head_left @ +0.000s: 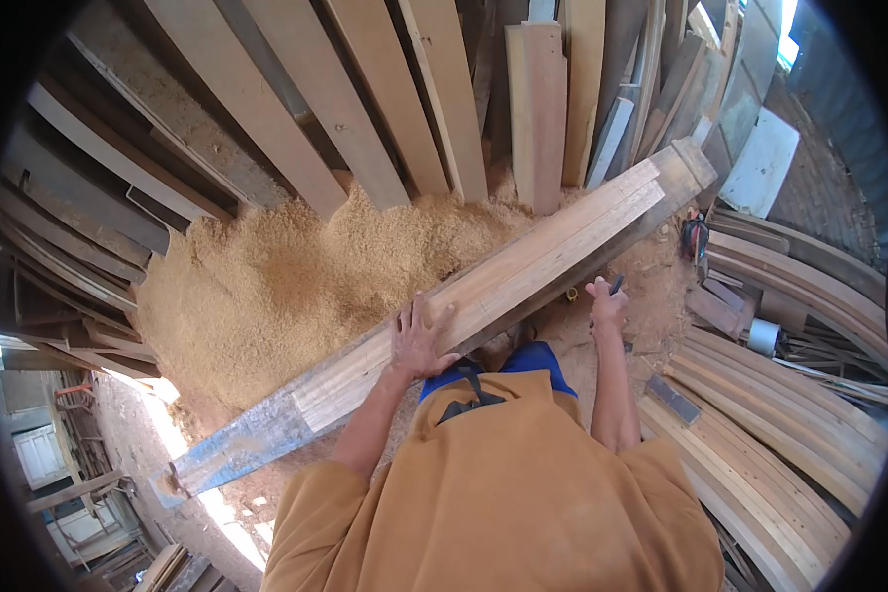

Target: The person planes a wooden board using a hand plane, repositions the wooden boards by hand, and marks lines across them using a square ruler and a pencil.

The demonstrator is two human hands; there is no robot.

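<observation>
A pale wooden plank (553, 247) lies lengthwise on a narrow, worn workbench (242, 444) that runs slantwise in front of me. My left hand (419, 340) rests flat on the plank with its fingers spread. Off the near side of the bench, my right hand (607, 306) is closed around a small, dark, stick-like thing (617, 285). Its tip pokes out above the fist, and its exact kind is too small to make out.
Behind the bench rises a big heap of sawdust (296, 286). Long boards (365, 99) lean upright beyond it. Stacked timber (760, 444) lies at right, near a white cylinder (763, 336) and a dark red-and-black object (696, 237). A pale panel (762, 163) stands far right.
</observation>
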